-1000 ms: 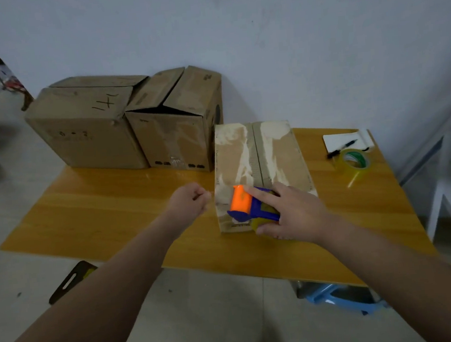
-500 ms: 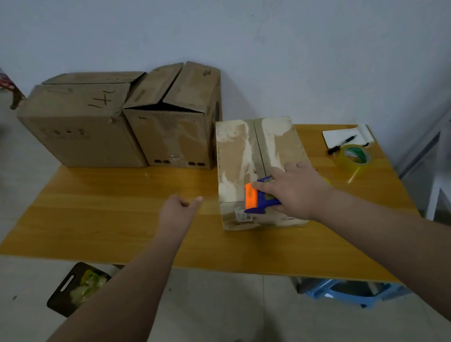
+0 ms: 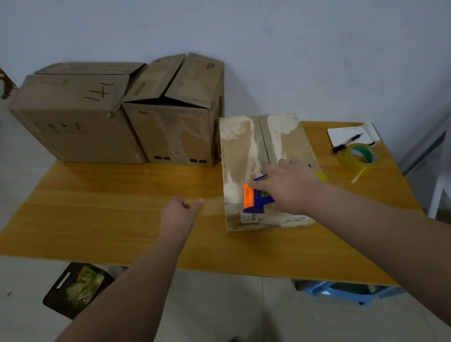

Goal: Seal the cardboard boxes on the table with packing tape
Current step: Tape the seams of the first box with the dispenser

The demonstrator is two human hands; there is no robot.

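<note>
Right of the counter's [image 3: 99,209] middle, lying flat with flaps closed: low cardboard box [image 3: 240,147]. Reaches from about the far edge most of the way forward, stopping short of the near edge. On its near end, over the centre seam: orange-and-blue tape dispenser [image 3: 252,199], gripped from above by right hand [image 3: 292,185], fingers [image 3: 258,185] wrapped over the body. Left of the box, apart from it, over bare wood: left hand [image 3: 179,215], clenched in a loose fist, thumb forward, nothing visible in it. Close against the low box's left side at its far end: middle tall box [image 3: 177,131], top flaps ajar. Pressed against that one, toward the far left corner: left tall box [image 3: 78,123]. Wide free stretch of wood along the near edge and across the left half. Toward the far right corner: yellowish tape roll [image 3: 360,156], pen [image 3: 347,143] partly on white paper [image 3: 349,131]. Narrow free band between low box and roll. Below the near edge, on the floor: dark board with greens [image 3: 78,288] at left, blue stool [image 3: 347,294] at right.
</note>
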